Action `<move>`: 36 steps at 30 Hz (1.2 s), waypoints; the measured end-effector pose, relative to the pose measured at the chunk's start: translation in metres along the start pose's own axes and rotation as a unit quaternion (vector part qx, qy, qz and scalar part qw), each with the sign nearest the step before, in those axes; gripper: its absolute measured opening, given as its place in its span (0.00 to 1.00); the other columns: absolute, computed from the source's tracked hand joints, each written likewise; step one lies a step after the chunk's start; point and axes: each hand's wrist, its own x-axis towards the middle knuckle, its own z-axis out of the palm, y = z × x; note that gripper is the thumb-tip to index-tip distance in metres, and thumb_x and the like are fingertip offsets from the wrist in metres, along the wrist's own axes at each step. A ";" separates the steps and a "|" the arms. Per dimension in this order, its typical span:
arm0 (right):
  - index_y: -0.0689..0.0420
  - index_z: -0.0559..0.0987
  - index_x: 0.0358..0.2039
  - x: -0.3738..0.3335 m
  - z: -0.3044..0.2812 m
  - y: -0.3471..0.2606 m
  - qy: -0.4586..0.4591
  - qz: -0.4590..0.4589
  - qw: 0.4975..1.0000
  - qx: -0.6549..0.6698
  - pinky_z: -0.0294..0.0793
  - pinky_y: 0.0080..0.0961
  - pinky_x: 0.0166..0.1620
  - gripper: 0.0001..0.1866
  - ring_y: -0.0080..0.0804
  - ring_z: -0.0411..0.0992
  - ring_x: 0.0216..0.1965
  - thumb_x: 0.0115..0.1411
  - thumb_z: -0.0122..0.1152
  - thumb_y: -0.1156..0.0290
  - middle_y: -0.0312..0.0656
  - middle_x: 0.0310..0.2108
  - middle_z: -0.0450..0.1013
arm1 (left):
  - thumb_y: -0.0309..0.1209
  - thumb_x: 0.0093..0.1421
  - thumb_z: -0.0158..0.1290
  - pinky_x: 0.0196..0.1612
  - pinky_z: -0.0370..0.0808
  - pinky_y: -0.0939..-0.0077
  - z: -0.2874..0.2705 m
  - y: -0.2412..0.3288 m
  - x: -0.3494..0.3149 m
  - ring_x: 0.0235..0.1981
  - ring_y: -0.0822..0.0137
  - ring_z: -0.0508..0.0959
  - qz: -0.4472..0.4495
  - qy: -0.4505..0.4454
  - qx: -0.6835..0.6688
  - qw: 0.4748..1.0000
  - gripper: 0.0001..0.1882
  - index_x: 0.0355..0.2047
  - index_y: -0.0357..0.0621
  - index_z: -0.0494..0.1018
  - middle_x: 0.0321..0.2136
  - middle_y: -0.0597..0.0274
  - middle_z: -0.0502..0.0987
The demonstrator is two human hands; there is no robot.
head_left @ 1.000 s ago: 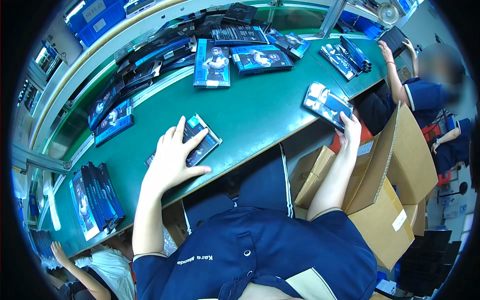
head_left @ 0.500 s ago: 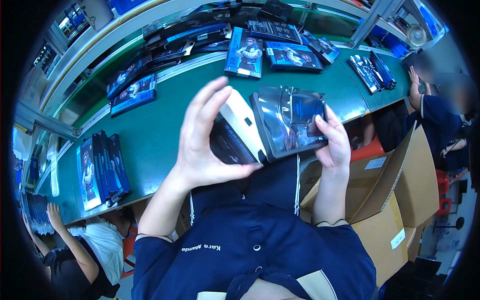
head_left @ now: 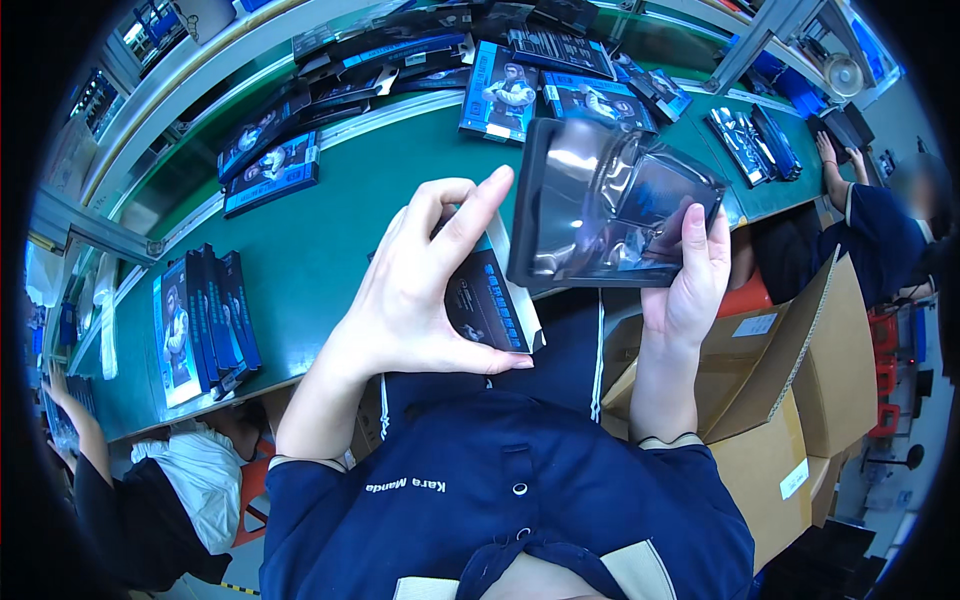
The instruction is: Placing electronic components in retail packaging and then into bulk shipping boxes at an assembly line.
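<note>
So, from the head cam: the right hand (head_left: 690, 285) had a grip on a clear-topped black tray (head_left: 575, 220), thumb up over the near right corner. The tray was in the air just past the edge of the green table (head_left: 300, 315), roughly in front of the person's chest. Its long axis ran pretty much left to right with a bit of a slant, one end in the right hand and the dark-rimmed end pointing left. Its shiny clear side was turned up toward the camera.

The left hand (head_left: 415, 285) was wrapped round a dark box (head_left: 487, 300), thumb along the near edge, index finger sticking up. The box's pale-edged end faced right, toward the tray, and that edge slanted down to the right. Most of the box was behind the hand, so I can't tell its full length.

Compared with half a second earlier, the tray had come up and swung round, so more of its clear face showed and its left rim stood nearly upright in view instead of slanting. The box had tipped too: its printed face showed more, and the pale flap looked narrower. Both hands had kept hold of the same things.
</note>
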 end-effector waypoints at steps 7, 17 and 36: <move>0.67 0.68 0.59 0.005 0.001 -0.037 -0.100 -0.045 0.972 -0.209 0.72 0.23 0.54 0.28 0.28 0.74 0.48 0.58 0.62 0.83 0.44 0.49 0.74 | 0.50 0.29 0.73 0.51 0.69 0.61 -0.018 0.009 0.001 0.48 0.51 0.72 0.000 -0.054 0.128 0.990 0.65 0.66 0.36 0.57 0.50 0.46 0.69; 0.66 0.67 0.60 0.006 0.081 -0.024 -0.209 -0.174 0.796 -0.540 0.71 0.22 0.52 0.28 0.31 0.74 0.49 0.59 0.60 0.80 0.46 0.50 0.74 | 0.41 0.25 0.73 0.42 0.68 0.62 0.029 -0.011 0.010 0.41 0.53 0.73 0.031 0.147 0.143 0.978 0.71 0.68 0.31 0.46 0.47 0.50 0.73; 0.63 0.81 0.29 0.034 0.107 -0.015 -0.421 -0.195 0.768 -0.441 0.73 0.31 0.43 0.05 0.40 0.73 0.39 0.56 0.62 0.75 0.50 0.39 0.77 | 0.34 0.34 0.76 0.51 0.71 0.67 0.060 -0.011 -0.004 0.50 0.60 0.70 -0.087 0.327 -0.123 0.933 0.68 0.67 0.41 0.39 0.53 0.52 0.61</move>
